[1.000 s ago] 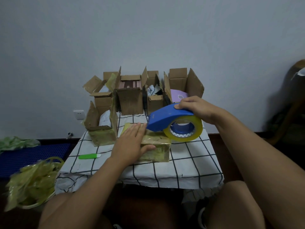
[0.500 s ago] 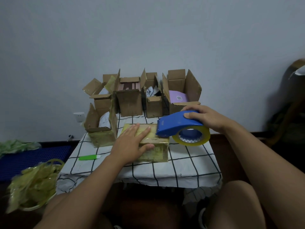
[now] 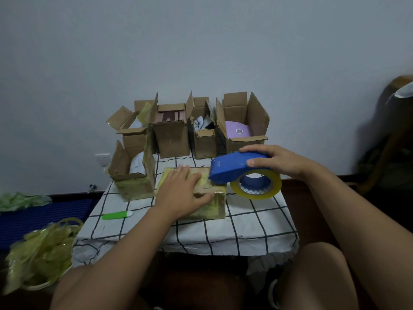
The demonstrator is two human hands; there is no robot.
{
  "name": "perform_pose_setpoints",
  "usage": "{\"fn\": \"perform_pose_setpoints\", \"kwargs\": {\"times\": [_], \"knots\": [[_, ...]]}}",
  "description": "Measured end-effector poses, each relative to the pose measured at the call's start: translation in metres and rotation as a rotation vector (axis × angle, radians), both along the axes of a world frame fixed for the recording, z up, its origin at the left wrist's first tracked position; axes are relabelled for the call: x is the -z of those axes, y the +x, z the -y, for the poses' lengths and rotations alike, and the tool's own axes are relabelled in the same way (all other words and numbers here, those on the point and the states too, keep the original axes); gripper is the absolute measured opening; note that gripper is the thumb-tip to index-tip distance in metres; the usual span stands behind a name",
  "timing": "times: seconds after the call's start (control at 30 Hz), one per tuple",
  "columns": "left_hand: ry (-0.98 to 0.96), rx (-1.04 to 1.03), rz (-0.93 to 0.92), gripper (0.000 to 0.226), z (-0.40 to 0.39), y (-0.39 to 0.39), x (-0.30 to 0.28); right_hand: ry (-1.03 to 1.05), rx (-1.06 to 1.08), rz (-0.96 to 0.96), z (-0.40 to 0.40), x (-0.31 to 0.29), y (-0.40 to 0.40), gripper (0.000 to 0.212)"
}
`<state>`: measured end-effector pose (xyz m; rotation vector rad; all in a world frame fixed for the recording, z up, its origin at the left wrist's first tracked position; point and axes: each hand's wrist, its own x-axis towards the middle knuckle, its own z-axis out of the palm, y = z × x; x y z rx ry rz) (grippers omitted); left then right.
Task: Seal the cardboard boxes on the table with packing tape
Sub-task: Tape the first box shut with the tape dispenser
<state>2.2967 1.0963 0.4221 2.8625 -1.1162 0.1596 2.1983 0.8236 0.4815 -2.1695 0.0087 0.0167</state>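
Note:
A closed cardboard box, glossy with yellowish tape, lies in the middle of the table. My left hand presses flat on its top, fingers straight, thumb over the front edge. My right hand grips a blue tape dispenser with a yellow tape roll. The dispenser's front edge sits at the box's right top end. Several open cardboard boxes stand in a row at the back, and one more open box stands left of the closed one.
A green utility knife lies on the checked tablecloth at the left. A basket of crumpled yellowish tape sits on the floor at lower left, beside a blue mat. My knees are under the table's front edge.
My right hand has carried the dispenser to the right and a little down, to the right end of the box top. My left hand has stayed pressed on the box.

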Motion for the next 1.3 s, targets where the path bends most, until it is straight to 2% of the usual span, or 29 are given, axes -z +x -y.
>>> {"fn": "perform_pose_setpoints", "kwargs": {"times": [0.13, 0.23, 0.57, 0.77, 0.93, 1.13, 1.23, 1.3], "knots": [[-0.036, -0.001, -0.053, 0.113, 0.017, -0.006, 0.003, 0.008, -0.004, 0.009, 0.001, 0.004, 0.000, 0.052], [-0.034, 0.021, -0.011, 0.106, 0.017, -0.005, 0.008, 0.036, 0.000, 0.023, 0.003, 0.009, -0.001, 0.053], [0.056, 0.020, -0.041, 0.096, 0.013, -0.002, 0.006, 0.038, 0.021, 0.051, 0.026, 0.008, -0.024, 0.045], [0.070, 0.035, -0.031, 0.082, 0.013, -0.004, 0.007, 0.060, 0.032, 0.043, 0.035, 0.012, -0.035, 0.045], [0.068, 0.048, -0.016, 0.080, 0.013, -0.004, 0.008, 0.084, 0.043, 0.017, 0.036, 0.022, -0.035, 0.044], [0.057, 0.121, 0.017, 0.091, 0.013, -0.001, 0.010, 0.107, 0.055, -0.022, 0.034, 0.034, -0.035, 0.045], [0.070, 0.181, 0.050, 0.080, 0.022, -0.012, 0.007, 0.119, 0.068, -0.023, 0.032, 0.041, -0.036, 0.045], [0.053, 0.158, 0.021, 0.082, 0.033, -0.022, 0.006, 0.136, 0.078, -0.015, 0.031, 0.046, -0.037, 0.047]]}}
